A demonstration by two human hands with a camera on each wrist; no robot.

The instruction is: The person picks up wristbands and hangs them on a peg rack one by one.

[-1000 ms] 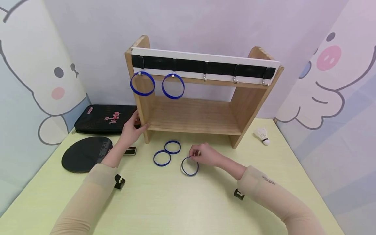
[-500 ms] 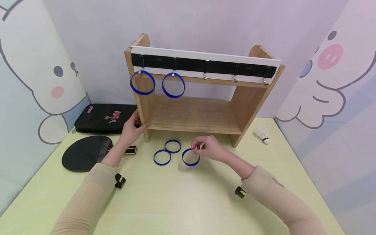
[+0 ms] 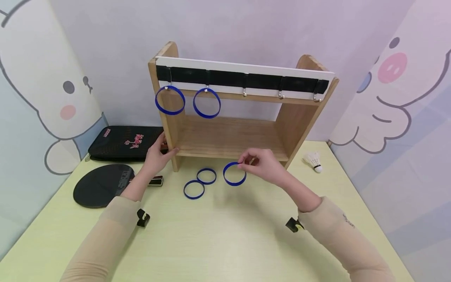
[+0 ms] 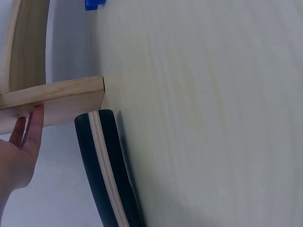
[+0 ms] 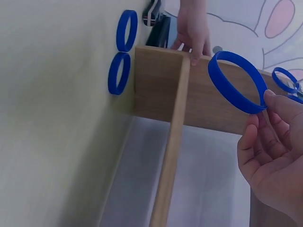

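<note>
Between thumb and fingertips, my right hand [image 3: 265, 166] pinches a blue ring [image 3: 234, 184] by its edge, raised in front of the lower shelf board. In the right wrist view that held ring [image 5: 228, 92] is tilted. My left hand [image 3: 156, 157] holds the left side panel of the wooden shelf [image 3: 229, 135], thumb at its front edge and fingers on the outer face. Two other blue rings hang on hooks at the left: one ring [image 3: 170, 113] and a second ring [image 3: 208, 116]. On the table lie a blue ring [image 3: 194, 198] and another ring [image 3: 206, 183], edges touching.
Three bare hooks, among them the middle hook [image 3: 244, 93], line the white rail [image 3: 275, 75]. A table tennis bat [image 3: 100, 186] and a black case [image 3: 119, 145] lie at the left. A shuttlecock [image 3: 313, 161] lies on the right.
My right hand has lifted the blue ring off the table, moving it up and slightly right toward the shelf. My left hand keeps its place on the shelf.
</note>
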